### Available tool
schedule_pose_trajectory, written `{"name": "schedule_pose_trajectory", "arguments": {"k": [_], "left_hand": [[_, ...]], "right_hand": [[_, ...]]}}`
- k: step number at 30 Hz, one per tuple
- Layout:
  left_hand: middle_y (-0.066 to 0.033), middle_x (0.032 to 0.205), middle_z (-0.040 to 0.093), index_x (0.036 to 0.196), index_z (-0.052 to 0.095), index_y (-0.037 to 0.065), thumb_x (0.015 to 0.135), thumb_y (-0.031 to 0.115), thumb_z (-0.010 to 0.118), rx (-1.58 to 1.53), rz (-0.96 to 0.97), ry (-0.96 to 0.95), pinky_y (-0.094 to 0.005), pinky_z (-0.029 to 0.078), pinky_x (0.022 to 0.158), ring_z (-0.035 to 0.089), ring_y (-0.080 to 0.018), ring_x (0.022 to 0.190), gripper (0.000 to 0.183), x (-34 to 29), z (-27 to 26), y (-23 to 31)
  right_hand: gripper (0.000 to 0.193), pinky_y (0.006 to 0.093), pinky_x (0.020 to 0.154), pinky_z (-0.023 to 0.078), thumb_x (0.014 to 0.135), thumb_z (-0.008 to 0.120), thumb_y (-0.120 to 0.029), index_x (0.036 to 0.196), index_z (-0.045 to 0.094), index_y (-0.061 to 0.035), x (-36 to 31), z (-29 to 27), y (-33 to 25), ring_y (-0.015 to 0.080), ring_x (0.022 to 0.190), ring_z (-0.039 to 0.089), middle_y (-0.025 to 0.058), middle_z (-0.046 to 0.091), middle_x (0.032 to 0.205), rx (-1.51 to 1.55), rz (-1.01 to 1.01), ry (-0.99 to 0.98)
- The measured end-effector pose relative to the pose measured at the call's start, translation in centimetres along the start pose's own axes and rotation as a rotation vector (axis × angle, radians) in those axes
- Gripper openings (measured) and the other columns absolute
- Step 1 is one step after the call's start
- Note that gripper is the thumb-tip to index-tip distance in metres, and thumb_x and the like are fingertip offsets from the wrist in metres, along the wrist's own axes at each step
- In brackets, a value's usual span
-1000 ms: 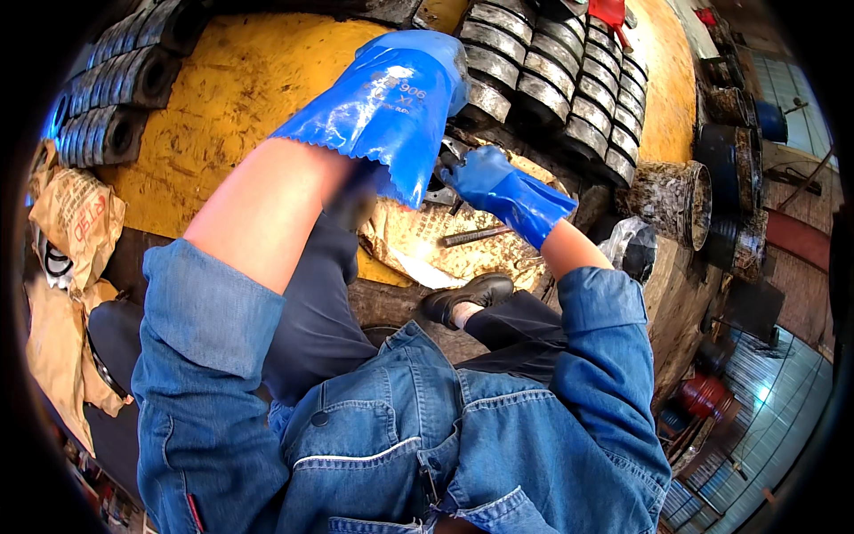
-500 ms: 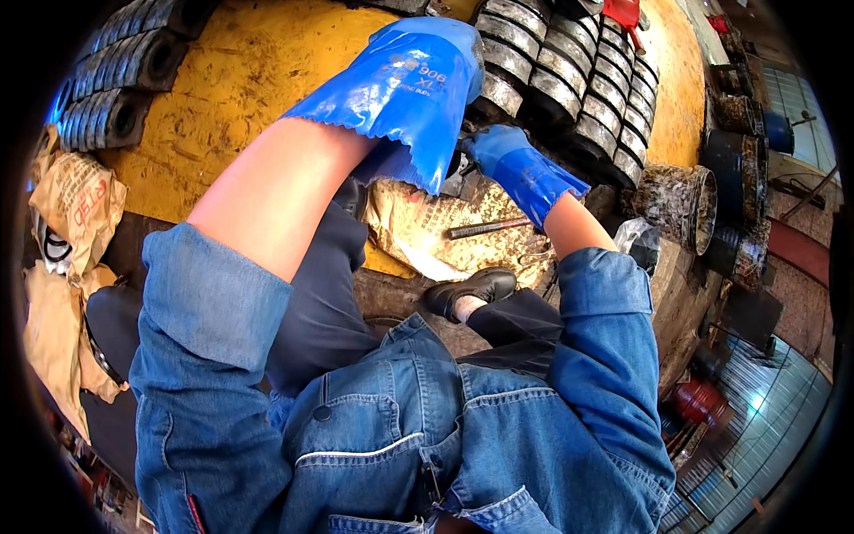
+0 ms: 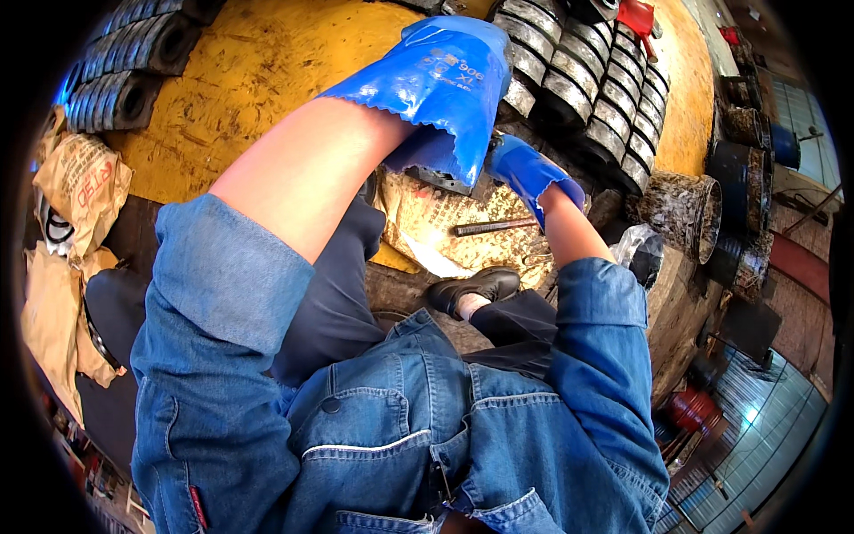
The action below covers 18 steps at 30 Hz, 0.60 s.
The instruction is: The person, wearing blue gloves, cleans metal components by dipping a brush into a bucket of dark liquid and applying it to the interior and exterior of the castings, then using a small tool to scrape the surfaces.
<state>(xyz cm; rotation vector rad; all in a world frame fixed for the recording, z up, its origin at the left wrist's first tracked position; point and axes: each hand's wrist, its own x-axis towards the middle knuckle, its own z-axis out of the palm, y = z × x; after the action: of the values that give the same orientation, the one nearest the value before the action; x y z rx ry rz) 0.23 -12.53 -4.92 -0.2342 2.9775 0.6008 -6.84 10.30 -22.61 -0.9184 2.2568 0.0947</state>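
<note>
Upper centre: gloved left hand (image 3: 458,89), right hand (image 3: 523,167) beside it; cannot tell either grip; dark rod (image 3: 492,227) below.

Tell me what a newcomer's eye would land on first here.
Probably the left glove, glossy blue and large at upper centre, then the blue right glove, below it to the right. Next would likely come the rows of ring-like metal parts at upper right and the bright yellow surface at upper left.
</note>
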Motion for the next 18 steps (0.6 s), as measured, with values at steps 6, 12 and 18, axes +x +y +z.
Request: {"name": "schedule_pose_trajectory", "arguments": {"k": [6,12,18], "left_hand": [[-0.0146,0.093,0.069,0.092,0.071,0.009,0.077,0.034,0.069,-0.013,-0.008,-0.018,-0.0417,0.053,0.074,0.066,-0.0328,0.086,0.029,0.1,-0.1,0.2],[-0.0148,0.09,0.069,0.088,0.071,0.009,0.075,0.031,0.07,-0.018,0.015,-0.014,-0.0409,0.053,0.072,0.066,-0.0326,0.083,0.026,0.3,0.2,0.5],[-0.015,0.086,0.069,0.084,0.071,0.008,0.074,0.028,0.071,-0.019,0.042,0.008,-0.04,0.053,0.07,0.066,-0.0323,0.08,0.022,0.6,0.9,0.4]], "right_hand": [[0.027,0.0414,0.081,0.054,0.087,0.057,-0.028,0.103,0.07,-0.0105,-1.9,-1.4,-1.7,0.0329,0.096,0.067,0.0157,0.069,0.104,0.01,-0.004,0.05],[0.028,0.0411,0.079,0.054,0.09,0.055,-0.031,0.104,0.069,-0.0122,-6.8,-2.0,-3.6,0.0307,0.094,0.068,0.0132,0.07,0.104,0.1,-0.069,0.172],[0.029,0.0407,0.078,0.054,0.092,0.053,-0.035,0.105,0.069,-0.014,-9.7,-2.3,-5.6,0.0286,0.093,0.069,0.0107,0.07,0.104,0.191,-0.166,0.324]]}}
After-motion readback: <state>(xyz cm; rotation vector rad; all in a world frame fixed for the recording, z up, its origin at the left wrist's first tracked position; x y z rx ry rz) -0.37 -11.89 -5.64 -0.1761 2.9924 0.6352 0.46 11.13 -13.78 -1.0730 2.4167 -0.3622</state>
